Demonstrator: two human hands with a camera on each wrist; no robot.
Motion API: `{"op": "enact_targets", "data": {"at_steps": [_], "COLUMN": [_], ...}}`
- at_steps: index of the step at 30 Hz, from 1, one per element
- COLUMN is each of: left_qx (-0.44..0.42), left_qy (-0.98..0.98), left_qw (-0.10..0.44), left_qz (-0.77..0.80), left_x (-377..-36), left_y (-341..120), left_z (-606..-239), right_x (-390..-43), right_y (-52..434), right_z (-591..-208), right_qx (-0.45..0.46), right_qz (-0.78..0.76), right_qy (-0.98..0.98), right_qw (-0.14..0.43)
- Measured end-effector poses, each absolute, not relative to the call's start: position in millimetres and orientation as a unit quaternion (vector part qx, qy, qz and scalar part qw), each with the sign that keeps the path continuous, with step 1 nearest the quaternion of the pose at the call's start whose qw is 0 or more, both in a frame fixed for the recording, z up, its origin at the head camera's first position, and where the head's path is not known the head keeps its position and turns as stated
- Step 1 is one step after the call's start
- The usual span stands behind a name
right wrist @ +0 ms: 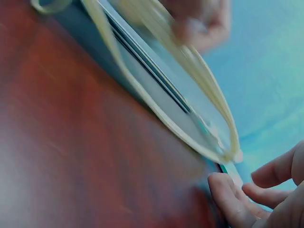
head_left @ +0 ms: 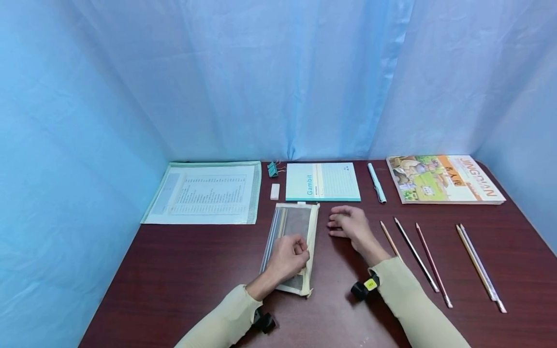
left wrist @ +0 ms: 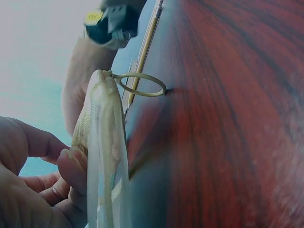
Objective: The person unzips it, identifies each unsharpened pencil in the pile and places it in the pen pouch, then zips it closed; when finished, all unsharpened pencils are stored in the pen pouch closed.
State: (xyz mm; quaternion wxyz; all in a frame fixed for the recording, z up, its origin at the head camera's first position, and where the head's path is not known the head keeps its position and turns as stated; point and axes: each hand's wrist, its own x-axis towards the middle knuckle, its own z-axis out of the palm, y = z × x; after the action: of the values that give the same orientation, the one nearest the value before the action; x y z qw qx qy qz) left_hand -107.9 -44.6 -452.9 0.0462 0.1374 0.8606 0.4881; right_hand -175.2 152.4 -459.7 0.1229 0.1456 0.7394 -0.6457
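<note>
A translucent mesh zip pouch point(head_left: 298, 223) with cream edging lies in front of me, long thin sticks showing through its left side. My left hand point(head_left: 289, 256) rests over the pouch and pinches its cream edge point(left wrist: 80, 124) between thumb and fingers. In the right wrist view the pouch's mouth point(right wrist: 164, 121) gapes, with dark and light long pieces inside. My right hand point(head_left: 350, 224) hovers just right of the pouch's far end, fingers loosely bent and holding nothing. A cream loop point(left wrist: 142, 84) hangs from the pouch's corner.
Several pencils point(head_left: 428, 261) lie on the right. Along the back are a document sleeve point(head_left: 204, 193), a binder clip point(head_left: 272, 169), an eraser point(head_left: 275, 191), a notebook point(head_left: 332, 181), a pale blue pen point(head_left: 376, 182) and a picture-covered book point(head_left: 439, 179). Blue curtains point(head_left: 261, 87) enclose the table.
</note>
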Motion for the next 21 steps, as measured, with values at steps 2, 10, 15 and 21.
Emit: {"op": "enact_targets", "data": {"at_steps": [2, 10, 15, 21], "left_qx": [0.136, 0.134, 0.136, 0.146], "left_qy": [0.861, 0.862, 0.860, 0.867], "left_qw": [0.047, 0.050, 0.057, 0.055], "left_qz": [0.488, 0.487, 0.488, 0.474], "left_x": [-107, -106, -106, -107], "left_y": [-45, -45, -43, -42], "left_z": [-453, -455, -455, -456], "right_x": [-185, -213, -219, -223], "right_y": [157, 155, 147, 142], "right_z": [-460, -460, -462, -464], "right_qx": [0.143, 0.070, 0.022, 0.060], "right_qz": [-0.626, -0.597, -0.583, -0.591], "right_qy": [0.757, 0.780, 0.792, 0.790], "right_qw": [0.121, 0.171, 0.178, 0.153]}}
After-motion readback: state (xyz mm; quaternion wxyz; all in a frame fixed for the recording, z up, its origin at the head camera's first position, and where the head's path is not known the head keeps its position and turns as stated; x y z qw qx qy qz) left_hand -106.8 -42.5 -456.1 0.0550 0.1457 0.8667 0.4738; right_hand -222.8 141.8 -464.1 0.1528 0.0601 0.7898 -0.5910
